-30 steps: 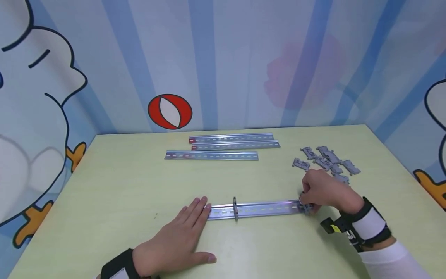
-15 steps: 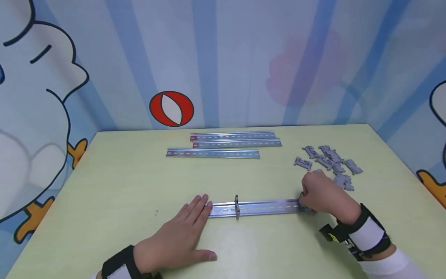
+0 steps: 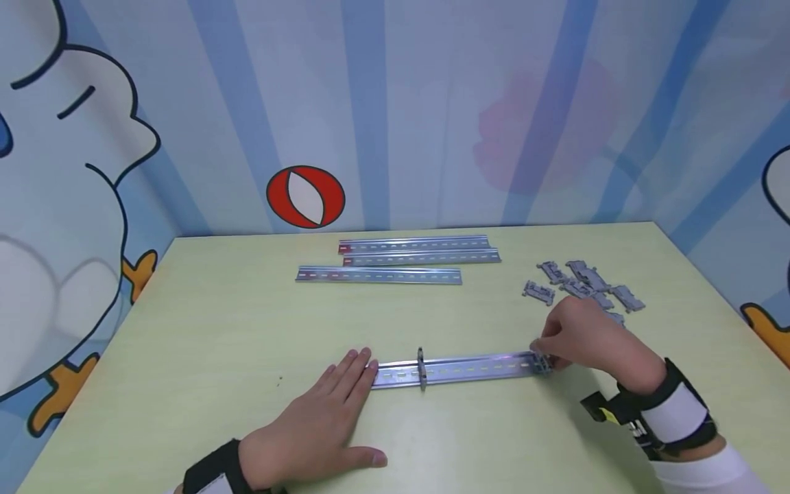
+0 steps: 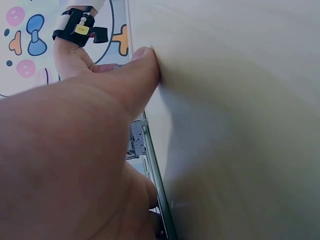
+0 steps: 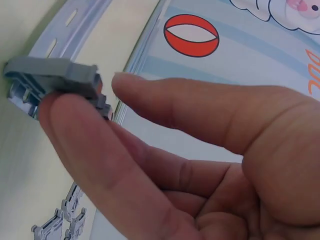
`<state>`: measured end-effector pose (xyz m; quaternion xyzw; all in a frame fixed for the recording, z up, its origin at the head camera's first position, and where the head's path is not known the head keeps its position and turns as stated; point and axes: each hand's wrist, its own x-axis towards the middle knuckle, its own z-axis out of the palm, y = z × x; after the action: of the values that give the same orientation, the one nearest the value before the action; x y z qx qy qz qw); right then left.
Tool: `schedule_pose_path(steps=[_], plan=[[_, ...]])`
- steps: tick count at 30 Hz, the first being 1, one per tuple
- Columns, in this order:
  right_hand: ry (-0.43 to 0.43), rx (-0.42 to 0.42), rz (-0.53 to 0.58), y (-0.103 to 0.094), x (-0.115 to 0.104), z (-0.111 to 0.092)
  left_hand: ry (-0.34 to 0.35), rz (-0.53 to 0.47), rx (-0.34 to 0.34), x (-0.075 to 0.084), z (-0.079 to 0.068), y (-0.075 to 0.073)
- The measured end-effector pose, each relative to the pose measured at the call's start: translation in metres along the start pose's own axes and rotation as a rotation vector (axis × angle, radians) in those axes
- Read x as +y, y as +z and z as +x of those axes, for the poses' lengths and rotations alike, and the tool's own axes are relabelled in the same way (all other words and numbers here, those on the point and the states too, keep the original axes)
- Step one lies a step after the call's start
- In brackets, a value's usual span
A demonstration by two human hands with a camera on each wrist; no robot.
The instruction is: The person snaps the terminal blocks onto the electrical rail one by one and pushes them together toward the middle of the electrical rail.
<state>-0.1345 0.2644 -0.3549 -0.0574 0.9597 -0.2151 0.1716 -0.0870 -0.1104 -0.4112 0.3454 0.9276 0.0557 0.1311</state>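
A metal-grey rail (image 3: 478, 368) with a dashed line along it lies crosswise in front of me. My left hand (image 3: 315, 418) rests flat on the table, fingers straight, with fingertips at the rail's left end. A thin grey clip (image 3: 422, 369) stands upright across the rail, left of its middle. At the right end sits a second grey clip (image 5: 55, 72). My right hand (image 3: 586, 339) is at that clip. In the right wrist view an index finger touches the clip, while the thumb is apart from it. The left wrist view shows mostly the thumb and palm edge.
Several loose grey clips (image 3: 589, 278) lie in a cluster at the back right. Behind the working rail lie three more rails, the nearest rail (image 3: 378, 276) slightly left of the others. A printed wall (image 3: 413, 116) rises at the table's back edge.
My right hand has shifted slightly right, and its thumb and fingers have loosened, so the clip at the rail's right end shows more. The left hand stays in place.
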Motion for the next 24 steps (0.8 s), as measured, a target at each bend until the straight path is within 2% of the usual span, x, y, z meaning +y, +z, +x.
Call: schedule_pose_path(steps=[9,17,24], plan=[[0.023,-0.028,0.103,0.001,0.011,0.006,0.007,0.009,0.015,0.002,0.000,-0.001],[0.030,-0.036,0.203,0.006,0.006,0.009,0.002,0.011,0.011,0.003,-0.001,-0.003],[0.044,0.010,0.211,0.006,0.003,0.009,-0.003,0.013,0.005,0.001,-0.001,0.000]])
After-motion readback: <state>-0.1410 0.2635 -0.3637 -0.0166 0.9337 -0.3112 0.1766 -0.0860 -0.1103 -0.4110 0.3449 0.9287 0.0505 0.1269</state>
